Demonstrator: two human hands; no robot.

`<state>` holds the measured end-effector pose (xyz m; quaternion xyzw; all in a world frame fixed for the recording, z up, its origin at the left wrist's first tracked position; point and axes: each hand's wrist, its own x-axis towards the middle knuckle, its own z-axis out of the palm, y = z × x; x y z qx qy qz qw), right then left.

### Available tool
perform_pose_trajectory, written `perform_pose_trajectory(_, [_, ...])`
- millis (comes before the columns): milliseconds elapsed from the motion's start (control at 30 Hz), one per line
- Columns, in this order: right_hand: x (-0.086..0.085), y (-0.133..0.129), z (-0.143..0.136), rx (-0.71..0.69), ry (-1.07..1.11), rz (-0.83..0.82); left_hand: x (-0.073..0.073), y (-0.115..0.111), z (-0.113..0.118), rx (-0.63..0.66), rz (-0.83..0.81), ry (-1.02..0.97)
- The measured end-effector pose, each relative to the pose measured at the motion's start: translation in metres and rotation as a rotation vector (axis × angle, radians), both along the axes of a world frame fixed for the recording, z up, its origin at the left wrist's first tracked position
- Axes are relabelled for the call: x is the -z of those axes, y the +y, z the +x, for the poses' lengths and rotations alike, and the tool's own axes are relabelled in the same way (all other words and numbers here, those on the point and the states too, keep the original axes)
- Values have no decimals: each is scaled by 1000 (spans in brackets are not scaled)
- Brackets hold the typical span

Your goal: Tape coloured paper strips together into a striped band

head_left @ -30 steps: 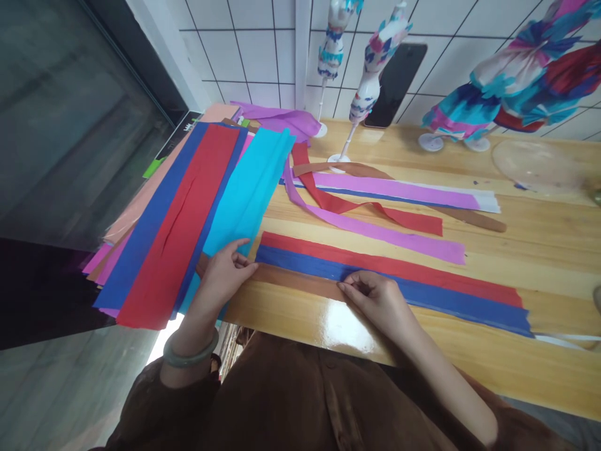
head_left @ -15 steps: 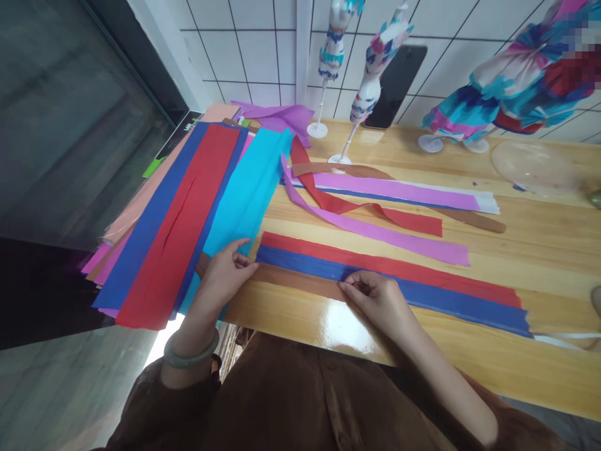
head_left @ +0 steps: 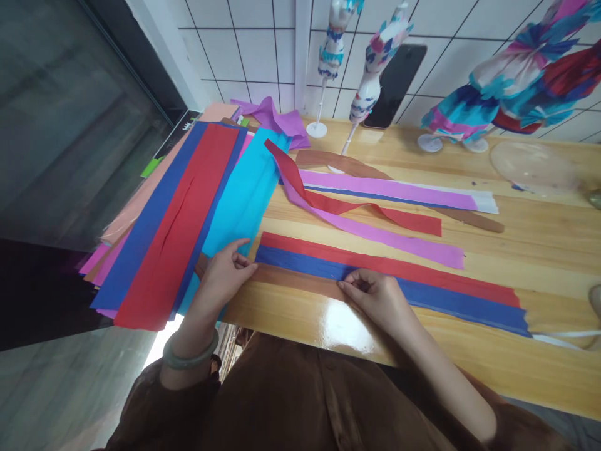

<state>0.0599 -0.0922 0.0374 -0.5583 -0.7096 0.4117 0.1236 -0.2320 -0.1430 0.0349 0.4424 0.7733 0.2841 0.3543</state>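
Both hands are on a brown crepe-paper strip (head_left: 295, 279) near the front edge of the table. My left hand (head_left: 223, 275) pinches it near its left end, index finger raised; a brown end shows left of the hand. My right hand (head_left: 375, 291) has thumb and fingertips closed on the strip further right. Beyond it, a blue strip (head_left: 451, 303) and a red strip (head_left: 422, 279) lie side by side, the brown one along the blue one's near edge. Under my left hand lies a turquoise sheet (head_left: 248, 188).
Left stands a stack of coloured paper topped by a red sheet (head_left: 188, 225). Behind the strips lie a loose red ribbon (head_left: 404, 220), a pink ribbon (head_left: 399, 243) and a pink strip (head_left: 385, 188). Paper-covered dress-form figures (head_left: 369, 94), a phone (head_left: 399, 84) and a clear dish (head_left: 535, 168) line the back.
The loose red, pink and brown ribbons at the back have shifted and curled at their left ends. The purple sheet behind the stack is more ruffled. Both hands stay almost still.
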Motion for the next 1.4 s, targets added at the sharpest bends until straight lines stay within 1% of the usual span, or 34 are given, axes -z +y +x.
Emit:
perform_pose_trajectory(267, [1, 1, 0, 13, 1, -41, 3, -1, -2, 21, -2, 13])
perform_pose_trajectory(367, [2, 2, -1, 13, 19, -81, 2, -1, -2, 29, -9, 64])
perform_pose_trajectory(500, [-2, 5, -2, 19, 28, -138, 0, 0, -4, 43, -20, 120])
perform_pose_trajectory(633, [-5, 7, -3, 24, 51, -205, -2, 2, -4, 50, -24, 61])
perform_pose_trajectory(800, [-6, 7, -4, 12, 76, -221, -7, 3, -7, 28, -39, -62])
perform_pose_trajectory(867, [-6, 7, -4, 10, 70, -207, -8, 2, -4, 29, -29, 2])
perform_pose_trajectory(933, [-6, 7, -3, 7, 62, -183, -10, -1, 6, 24, 33, 167])
perform_pose_trajectory(1000, [-6, 7, -3, -4, 67, -167, -11, -5, 26, 45, 168, 341])
perform_pose_trajectory(1033, [-6, 7, -3, -11, 72, -165, -11, -7, 40, 86, 257, 394])
perform_pose_trajectory(1067, [-6, 7, -2, -17, 74, -161, -11, -10, 55, 167, 355, 424])
perform_pose_trajectory(1133, [-5, 7, -2, -19, 70, -142, -9, -16, 86, 395, 528, 429])
perform_pose_trajectory(1167, [-5, 7, -2, -19, 67, -129, -8, -19, 100, 521, 585, 416])
perform_pose_trajectory(1200, [-5, 7, -2, -21, 64, -116, -6, -21, 112, 609, 598, 412])
perform_pose_trajectory(1267, [-4, 8, -1, -27, 64, -90, -4, -23, 129, 703, 559, 433])
perform_pose_trajectory(1333, [-2, 8, -1, -34, 65, -74, -3, -24, 137, 721, 489, 481])
perform_pose_trajectory(1400, [-1, 8, -1, -35, 63, -53, -2, -23, 140, 721, 438, 533])
